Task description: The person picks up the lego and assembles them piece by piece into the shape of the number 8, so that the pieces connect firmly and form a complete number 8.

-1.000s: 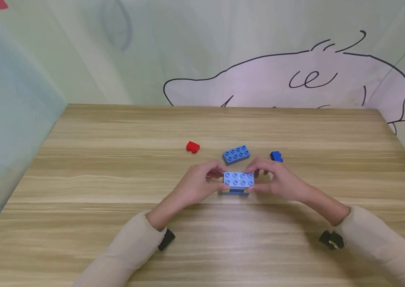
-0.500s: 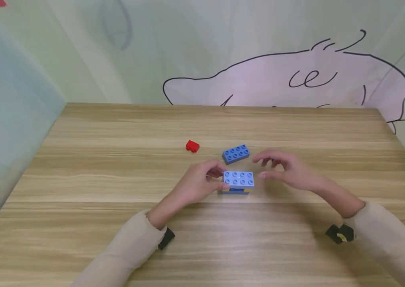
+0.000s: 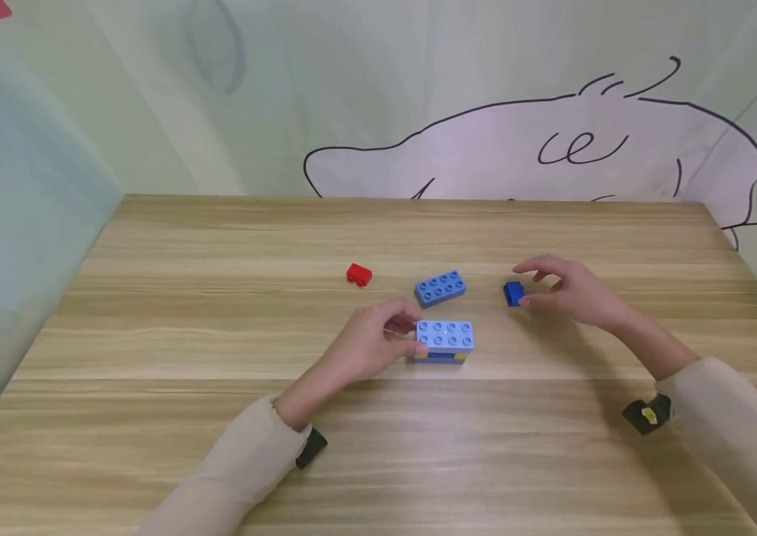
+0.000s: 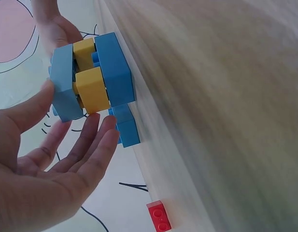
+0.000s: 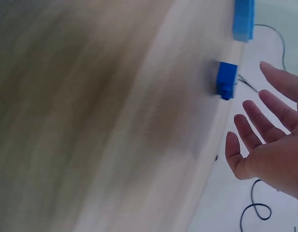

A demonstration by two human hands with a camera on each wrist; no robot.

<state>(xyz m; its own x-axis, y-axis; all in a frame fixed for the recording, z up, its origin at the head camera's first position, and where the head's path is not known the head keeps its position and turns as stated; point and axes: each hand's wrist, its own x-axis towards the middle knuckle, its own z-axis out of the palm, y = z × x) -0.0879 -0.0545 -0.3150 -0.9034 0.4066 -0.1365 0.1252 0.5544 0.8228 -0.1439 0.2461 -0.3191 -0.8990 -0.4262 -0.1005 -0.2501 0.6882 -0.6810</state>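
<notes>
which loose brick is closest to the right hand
The small dark blue brick, next to the right hand; the red brick and the larger, lighter blue brick both lie farther left.

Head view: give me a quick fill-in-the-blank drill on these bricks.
The left hand touches a light-blue-topped rectangular plastic brick stack showing ____ studs on top.
The bricks between its blue layers are coloured ____.
In the head view, the small red plastic brick lies ____ of the loose blue rectangular plastic brick.
The small dark-blue plastic brick is nearest the ____ hand.

Missing words: eight; yellow; left; right.
</notes>
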